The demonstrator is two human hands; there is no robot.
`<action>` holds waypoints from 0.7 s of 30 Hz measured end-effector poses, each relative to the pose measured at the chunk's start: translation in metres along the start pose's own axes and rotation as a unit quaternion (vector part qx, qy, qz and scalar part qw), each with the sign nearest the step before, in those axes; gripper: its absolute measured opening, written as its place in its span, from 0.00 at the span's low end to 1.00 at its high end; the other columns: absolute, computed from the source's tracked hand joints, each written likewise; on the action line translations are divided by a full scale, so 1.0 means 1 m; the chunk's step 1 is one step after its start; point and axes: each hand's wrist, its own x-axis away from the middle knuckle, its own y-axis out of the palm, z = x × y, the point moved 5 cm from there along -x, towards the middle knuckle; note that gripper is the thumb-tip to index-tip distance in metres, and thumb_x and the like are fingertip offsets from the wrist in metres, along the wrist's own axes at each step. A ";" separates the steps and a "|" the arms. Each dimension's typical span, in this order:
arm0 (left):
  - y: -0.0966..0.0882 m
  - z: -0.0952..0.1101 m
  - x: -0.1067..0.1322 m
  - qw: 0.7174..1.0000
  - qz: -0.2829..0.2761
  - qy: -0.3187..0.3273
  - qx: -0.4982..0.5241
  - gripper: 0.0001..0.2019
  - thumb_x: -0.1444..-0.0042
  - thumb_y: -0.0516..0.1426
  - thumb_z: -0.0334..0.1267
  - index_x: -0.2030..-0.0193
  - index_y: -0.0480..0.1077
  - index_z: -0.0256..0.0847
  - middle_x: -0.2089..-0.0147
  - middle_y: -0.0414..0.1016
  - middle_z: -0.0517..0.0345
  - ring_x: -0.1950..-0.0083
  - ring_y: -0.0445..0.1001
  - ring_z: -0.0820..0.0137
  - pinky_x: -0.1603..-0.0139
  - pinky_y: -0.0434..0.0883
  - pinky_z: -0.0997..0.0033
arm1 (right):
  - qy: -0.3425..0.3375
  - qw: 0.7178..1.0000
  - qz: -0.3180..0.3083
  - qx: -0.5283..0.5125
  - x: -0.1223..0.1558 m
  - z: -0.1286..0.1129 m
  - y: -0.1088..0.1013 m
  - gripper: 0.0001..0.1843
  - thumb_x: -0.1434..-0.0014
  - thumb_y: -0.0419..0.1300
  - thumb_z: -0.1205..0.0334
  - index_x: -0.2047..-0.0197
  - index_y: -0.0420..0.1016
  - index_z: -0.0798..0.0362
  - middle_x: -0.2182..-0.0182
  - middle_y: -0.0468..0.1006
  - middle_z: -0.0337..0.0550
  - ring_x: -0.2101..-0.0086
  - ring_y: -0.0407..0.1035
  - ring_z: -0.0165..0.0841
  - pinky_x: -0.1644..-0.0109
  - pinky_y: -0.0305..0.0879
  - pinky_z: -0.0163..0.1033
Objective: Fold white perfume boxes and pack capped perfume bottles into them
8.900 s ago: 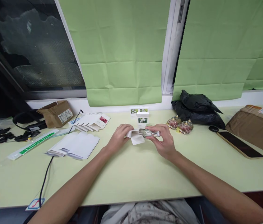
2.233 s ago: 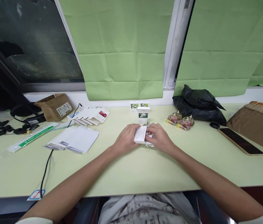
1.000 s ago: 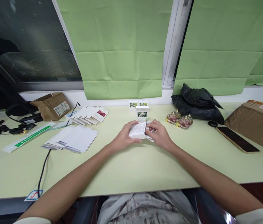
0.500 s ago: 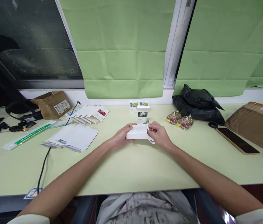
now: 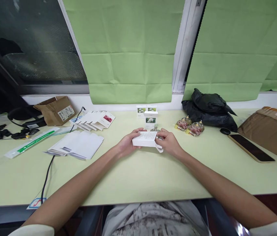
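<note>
The left hand grips the box over the bench, long axis nine-to-three o'clock, flap at three; the right hand's grip there is unclear. Cartons stand at twelve, glassware at half-past two.

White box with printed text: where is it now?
In the head view, near the centre: the left hand holds the white box, the right hand is at its right end, and flower-picture boxes stand behind it.

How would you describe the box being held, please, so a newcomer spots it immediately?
Over the pale green table, look between the left hand and right hand. The white box held there has fine print on top, whereas the standing boxes behind show flower pictures.
</note>
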 end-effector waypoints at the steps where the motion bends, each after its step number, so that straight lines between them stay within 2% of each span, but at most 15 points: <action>1: 0.000 0.000 0.001 1.000 0.001 -0.002 0.004 0.19 0.39 0.62 0.39 0.41 0.73 0.44 0.31 0.70 0.49 0.56 0.77 0.65 0.73 0.71 0.72 | 0.003 1.000 -0.002 -0.004 0.000 0.000 0.000 0.09 0.43 0.63 0.57 0.65 0.86 0.49 0.70 0.65 0.37 0.67 0.64 0.34 0.63 0.58 0.39; 5: -0.001 0.002 0.002 1.000 0.007 -0.005 0.019 0.19 0.38 0.61 0.40 0.40 0.73 0.44 0.32 0.71 0.48 0.55 0.78 0.64 0.72 0.71 0.70 | 0.010 1.000 0.010 -0.024 -0.001 -0.001 -0.001 0.08 0.46 0.62 0.59 0.75 0.77 0.51 0.73 0.61 0.36 0.72 0.58 0.32 0.67 0.54 0.38; 7: 0.001 0.001 0.002 1.000 0.003 -0.010 0.029 0.19 0.38 0.60 0.40 0.41 0.74 0.42 0.37 0.75 0.46 0.58 0.77 0.65 0.71 0.71 0.70 | 0.025 0.998 0.025 -0.045 -0.003 -0.001 -0.003 0.11 0.48 0.62 0.58 0.79 0.71 0.51 0.75 0.58 0.35 0.73 0.56 0.31 0.68 0.52 0.38; 10: 0.004 0.000 0.001 0.999 0.002 -0.016 0.035 0.18 0.36 0.60 0.41 0.42 0.74 0.40 0.48 0.78 0.46 0.62 0.76 0.66 0.72 0.69 0.71 | 0.069 0.992 0.046 -0.096 -0.004 0.000 -0.007 0.16 0.49 0.64 0.54 0.80 0.64 0.50 0.76 0.57 0.34 0.73 0.54 0.31 0.68 0.50 0.39; 13: 0.008 -0.002 0.001 0.999 0.009 -0.012 0.033 0.17 0.36 0.61 0.42 0.43 0.73 0.40 0.53 0.78 0.50 0.63 0.75 0.68 0.72 0.68 0.73 | 0.095 0.987 0.052 -0.121 -0.003 0.000 -0.007 0.18 0.50 0.64 0.52 0.80 0.62 0.50 0.77 0.56 0.33 0.73 0.52 0.30 0.68 0.49 0.39; 18: 0.006 -0.001 0.001 0.998 0.036 0.010 0.042 0.17 0.41 0.62 0.37 0.45 0.72 0.39 0.52 0.77 0.48 0.61 0.74 0.68 0.71 0.69 0.73 | 0.047 0.996 0.025 -0.075 -0.003 -0.004 -0.005 0.18 0.50 0.63 0.56 0.81 0.58 0.50 0.76 0.57 0.33 0.72 0.53 0.29 0.68 0.48 0.38; 21: 0.003 -0.001 0.000 0.999 0.043 0.014 0.024 0.19 0.44 0.63 0.37 0.46 0.72 0.39 0.52 0.77 0.49 0.60 0.74 0.67 0.70 0.68 0.73 | 0.041 0.997 0.003 -0.063 -0.004 -0.003 -0.005 0.15 0.50 0.62 0.56 0.81 0.62 0.51 0.75 0.59 0.34 0.72 0.54 0.29 0.68 0.49 0.38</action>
